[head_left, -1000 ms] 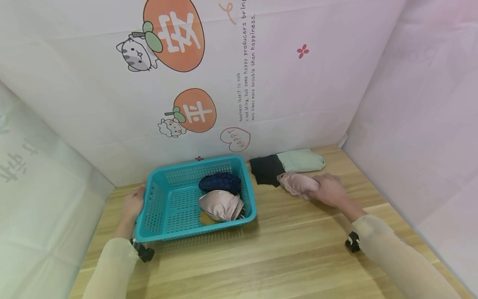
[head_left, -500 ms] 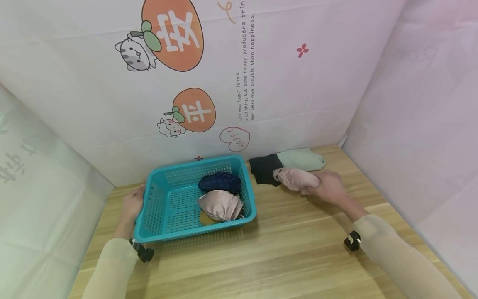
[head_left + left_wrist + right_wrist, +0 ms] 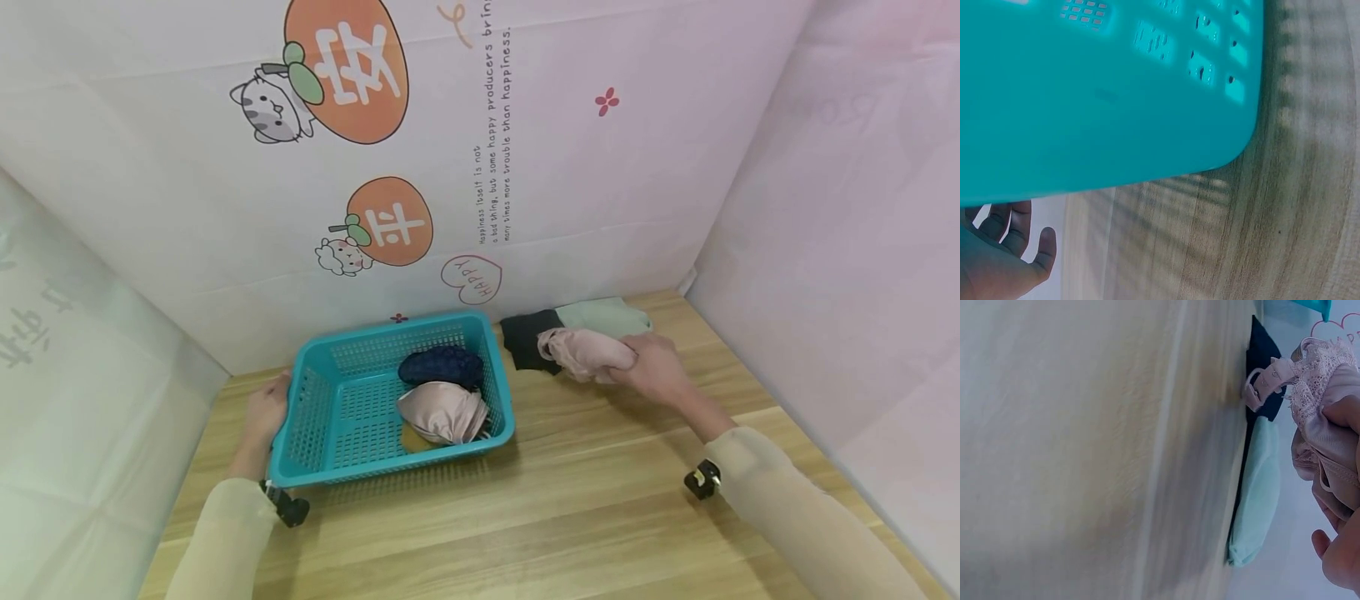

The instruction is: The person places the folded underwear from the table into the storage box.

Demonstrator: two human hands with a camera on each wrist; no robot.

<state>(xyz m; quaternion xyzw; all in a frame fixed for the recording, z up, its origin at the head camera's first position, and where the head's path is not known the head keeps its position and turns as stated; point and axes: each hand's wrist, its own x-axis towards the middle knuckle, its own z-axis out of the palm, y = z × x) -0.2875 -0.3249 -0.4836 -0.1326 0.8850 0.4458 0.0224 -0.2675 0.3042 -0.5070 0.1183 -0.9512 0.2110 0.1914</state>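
Note:
A pale pink lace-trimmed bra (image 3: 588, 354), folded over, hangs from my right hand (image 3: 656, 371); in the right wrist view its hook strap dangles and my thumb presses into the cup. My left hand (image 3: 266, 408) grips the left side of the turquoise plastic basket (image 3: 333, 475); in the left wrist view some fingertips are hidden behind the rim. Inside the basket's right half lie a navy patterned bundle (image 3: 442, 367), a shiny pink folded garment (image 3: 442, 410) and, partly covered, a mustard one (image 3: 415, 439).
Right of the basket, against the back sheet, lie a black folded cloth (image 3: 525, 337) and a mint-green one (image 3: 603, 317). The wooden table (image 3: 480, 533) is bounded by white printed sheets (image 3: 562, 192) at the back and both sides.
My right hand has lifted the pink bra slightly and moved it a little left, over the edge of the black cloth. My left hand and the basket stay in place.

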